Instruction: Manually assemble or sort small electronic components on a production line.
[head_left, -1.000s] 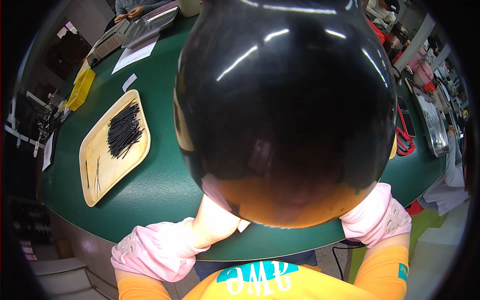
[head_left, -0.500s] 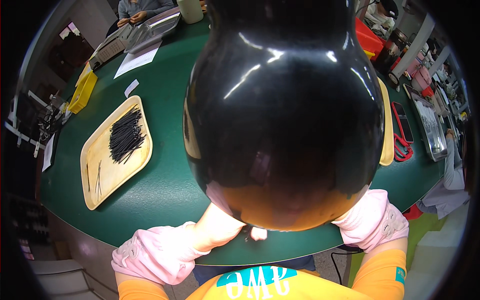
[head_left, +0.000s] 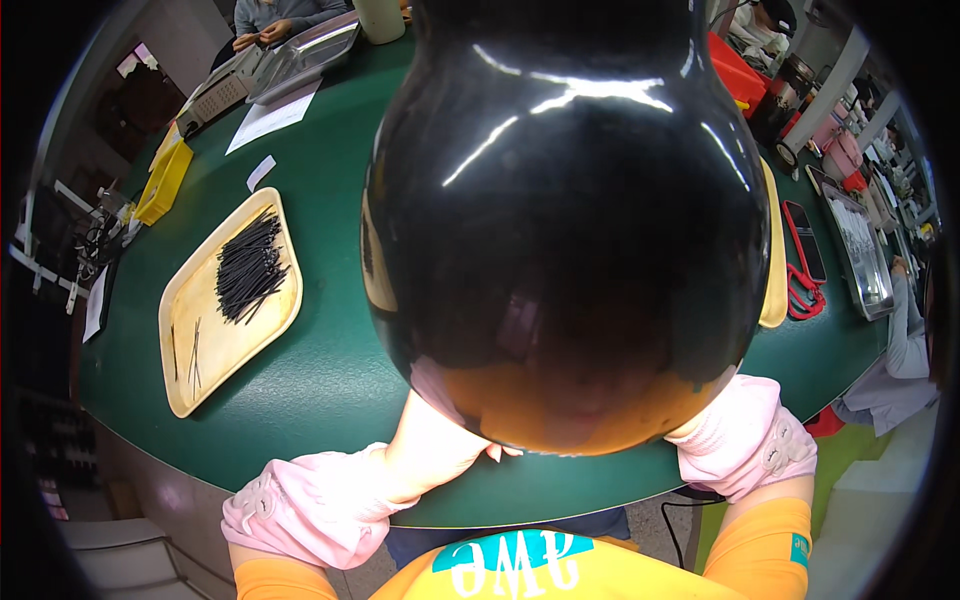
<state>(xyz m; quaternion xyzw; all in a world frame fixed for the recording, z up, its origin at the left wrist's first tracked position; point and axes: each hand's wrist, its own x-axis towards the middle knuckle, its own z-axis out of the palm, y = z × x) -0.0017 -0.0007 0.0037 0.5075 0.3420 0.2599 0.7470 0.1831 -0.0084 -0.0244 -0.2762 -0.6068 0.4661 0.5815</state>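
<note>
A large glossy black rounded hood (head_left: 570, 230), which looks like a lamp shade, fills the middle of the view and covers most of the space above my hands. From the lower left comes my left hand (head_left: 437, 448); its wrist and the back of it show, with a bit of fingertip peeking out below the hood's rim. Whatever its fingers hold is hidden. My right hand is behind the hood; only its pink sleeve cover (head_left: 740, 440) shows at the right rim. A matching pink sleeve cover (head_left: 310, 510) is on my left forearm.
On the green table (head_left: 330, 370), a cream tray (head_left: 225, 350) at left carries many thin black sticks (head_left: 250, 268). Another cream tray (head_left: 773, 250) shows partly behind the hood, beside a red-cased phone (head_left: 805, 245). A yellow bin (head_left: 165, 183) and metal tray (head_left: 305, 62) stand farther off.
The fingertip under the hood's rim has drawn up and left, and less of it shows. The small dark bits beside it are out of sight. The view has shifted slightly.
</note>
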